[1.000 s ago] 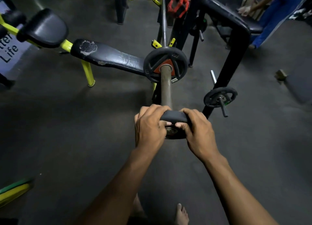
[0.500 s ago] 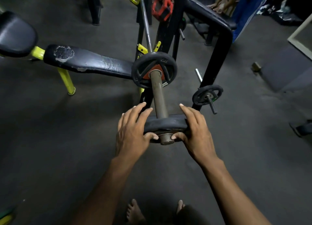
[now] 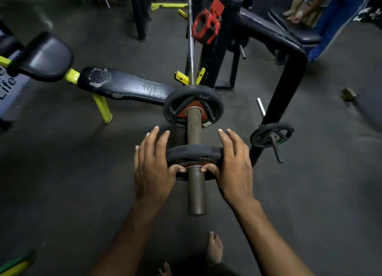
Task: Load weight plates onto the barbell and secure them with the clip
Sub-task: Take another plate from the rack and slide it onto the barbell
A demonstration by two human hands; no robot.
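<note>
The barbell sleeve (image 3: 196,195) points toward me, its end sticking out below my hands. A black weight plate (image 3: 194,152) sits partway along the sleeve. My left hand (image 3: 152,168) presses on its left side and my right hand (image 3: 232,166) on its right, thumbs at the hub, fingers spread over the rim. Farther up the sleeve another black plate (image 3: 193,106) with a red centre sits against the collar. A red clip (image 3: 205,24) rests on top of the black rack upright (image 3: 220,54).
A black padded bench (image 3: 128,87) with yellow legs stands at left. A small plate (image 3: 271,134) hangs on a peg of the black rack frame (image 3: 289,79) at right. Another person (image 3: 330,13) stands at the back right. My bare feet (image 3: 215,246) are below.
The plate has slid from the very end of the sleeve farther on, leaving more bare sleeve behind it. My fingers have opened from gripping the rim to pressing on it.
</note>
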